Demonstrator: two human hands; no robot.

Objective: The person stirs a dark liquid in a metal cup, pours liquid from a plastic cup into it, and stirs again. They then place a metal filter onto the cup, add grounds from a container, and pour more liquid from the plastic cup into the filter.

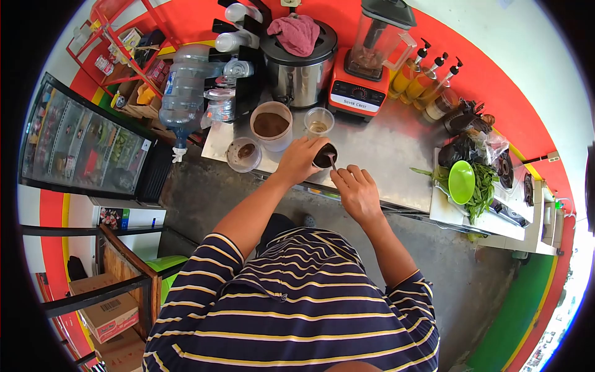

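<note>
At the near edge of the bench [387,152], left hand [302,160] has its fingers closed round a dark-filled cup [325,157], and right hand [358,193] pinches a spoon [333,163] dipping inside! Powder tub [271,126] at the cup's 10 o'clock, clear cup [318,123] at 12, red blender [358,87] up at 1 o'clock.

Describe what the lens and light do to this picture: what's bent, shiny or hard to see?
Head view: strong round-lens distortion, with black corners and a bowed red wall; glare on the metal tabletop; the bright strip at far right washed out; the cup too dark inside to read its contents clearly.
</note>
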